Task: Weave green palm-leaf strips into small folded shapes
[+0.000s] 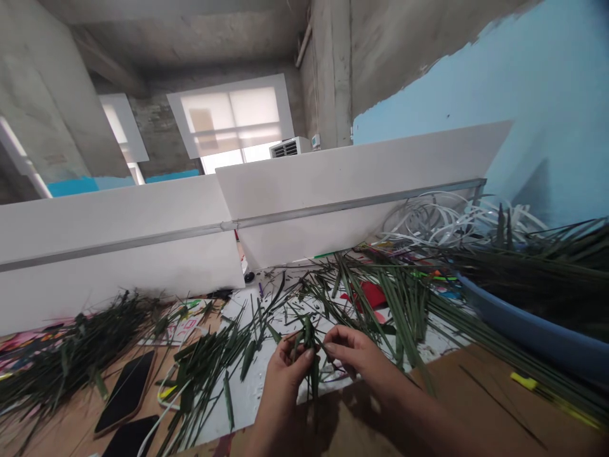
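Observation:
My left hand (291, 369) is closed around a small woven piece of green leaf strips (309, 331), its loose ends pointing up and hanging down. Close to its right side, my right hand (349, 348) has thumb and forefinger pinched on what looks like a thin strip leading from the woven piece. The strip is partly hidden by the fingers. Under and beyond both hands, cut leaf pieces lie scattered over a white sheet (247, 401). Long green leaves (404, 298) lie to the right of my right hand, and a pile of cut strips (209, 355) lies left of my left hand.
A blue basin (533, 333) heaped with long leaves stands at the right. Two phones, one of them a black phone (126, 393), and a white cable lie at the left. Coiled white strips (428, 219) sit by the white partition (304, 222). A yellow tool (523, 381) is at front right.

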Action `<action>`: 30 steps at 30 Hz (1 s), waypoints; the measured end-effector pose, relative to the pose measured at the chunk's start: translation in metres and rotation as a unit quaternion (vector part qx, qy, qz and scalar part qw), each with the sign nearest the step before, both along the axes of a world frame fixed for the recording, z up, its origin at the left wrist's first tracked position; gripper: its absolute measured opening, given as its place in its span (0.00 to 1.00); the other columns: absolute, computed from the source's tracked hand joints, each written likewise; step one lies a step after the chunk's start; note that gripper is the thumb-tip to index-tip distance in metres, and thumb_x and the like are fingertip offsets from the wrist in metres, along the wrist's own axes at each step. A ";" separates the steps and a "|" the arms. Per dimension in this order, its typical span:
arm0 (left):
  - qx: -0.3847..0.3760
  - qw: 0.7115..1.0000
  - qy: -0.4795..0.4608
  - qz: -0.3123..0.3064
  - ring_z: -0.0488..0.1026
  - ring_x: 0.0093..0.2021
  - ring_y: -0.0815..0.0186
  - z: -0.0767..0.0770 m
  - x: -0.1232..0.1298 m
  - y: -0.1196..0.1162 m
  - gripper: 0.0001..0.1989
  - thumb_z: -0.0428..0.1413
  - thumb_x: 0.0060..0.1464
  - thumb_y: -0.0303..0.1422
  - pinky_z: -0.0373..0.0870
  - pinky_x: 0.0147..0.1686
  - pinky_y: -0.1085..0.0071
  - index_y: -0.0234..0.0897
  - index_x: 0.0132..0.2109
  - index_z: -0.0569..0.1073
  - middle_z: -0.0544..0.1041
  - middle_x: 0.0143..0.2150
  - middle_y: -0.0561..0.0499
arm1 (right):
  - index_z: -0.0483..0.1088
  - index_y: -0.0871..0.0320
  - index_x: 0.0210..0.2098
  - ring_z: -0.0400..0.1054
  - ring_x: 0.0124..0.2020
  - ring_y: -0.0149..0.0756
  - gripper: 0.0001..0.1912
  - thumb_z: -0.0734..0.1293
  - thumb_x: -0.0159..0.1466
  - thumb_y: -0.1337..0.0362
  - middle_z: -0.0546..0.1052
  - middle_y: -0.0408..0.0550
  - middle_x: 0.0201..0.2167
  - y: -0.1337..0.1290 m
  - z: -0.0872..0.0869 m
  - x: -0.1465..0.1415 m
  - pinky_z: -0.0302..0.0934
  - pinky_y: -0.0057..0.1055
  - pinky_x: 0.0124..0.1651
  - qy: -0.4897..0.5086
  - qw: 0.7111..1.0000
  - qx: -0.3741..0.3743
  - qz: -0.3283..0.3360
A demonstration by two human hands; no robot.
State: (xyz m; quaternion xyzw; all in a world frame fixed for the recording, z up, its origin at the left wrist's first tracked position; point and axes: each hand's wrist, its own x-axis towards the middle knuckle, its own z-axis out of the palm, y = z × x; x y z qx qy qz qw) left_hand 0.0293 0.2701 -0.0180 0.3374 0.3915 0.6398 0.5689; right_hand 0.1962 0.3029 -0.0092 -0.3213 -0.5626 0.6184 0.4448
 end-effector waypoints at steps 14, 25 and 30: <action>0.012 0.996 0.074 -0.053 0.69 0.31 0.68 0.020 0.011 -0.012 0.25 0.76 0.30 0.39 0.64 0.33 0.74 0.38 0.32 0.71 0.76 0.28 0.55 | 0.69 0.58 0.27 0.52 0.18 0.25 0.15 0.72 0.50 0.53 0.66 0.38 0.20 0.004 -0.001 0.000 0.46 0.25 0.20 -0.021 1.000 -0.003 -0.017; -0.009 0.986 0.161 -0.030 0.69 0.30 0.66 0.012 0.003 -0.007 0.27 0.65 0.43 0.57 0.67 0.33 0.70 0.36 0.35 0.74 0.74 0.31 0.51 | 0.65 0.56 0.26 0.54 0.23 0.30 0.13 0.70 0.53 0.54 0.63 0.38 0.21 0.000 0.002 0.000 0.49 0.26 0.23 -0.074 0.995 0.048 -0.053; 0.007 0.984 0.179 -0.024 0.65 0.29 0.67 0.012 0.001 -0.005 0.28 0.68 0.37 0.56 0.65 0.30 0.71 0.35 0.27 0.72 0.70 0.26 0.54 | 0.67 0.57 0.26 0.54 0.24 0.31 0.10 0.68 0.55 0.57 0.64 0.39 0.21 -0.001 0.000 -0.001 0.49 0.28 0.26 -0.092 0.989 0.097 -0.065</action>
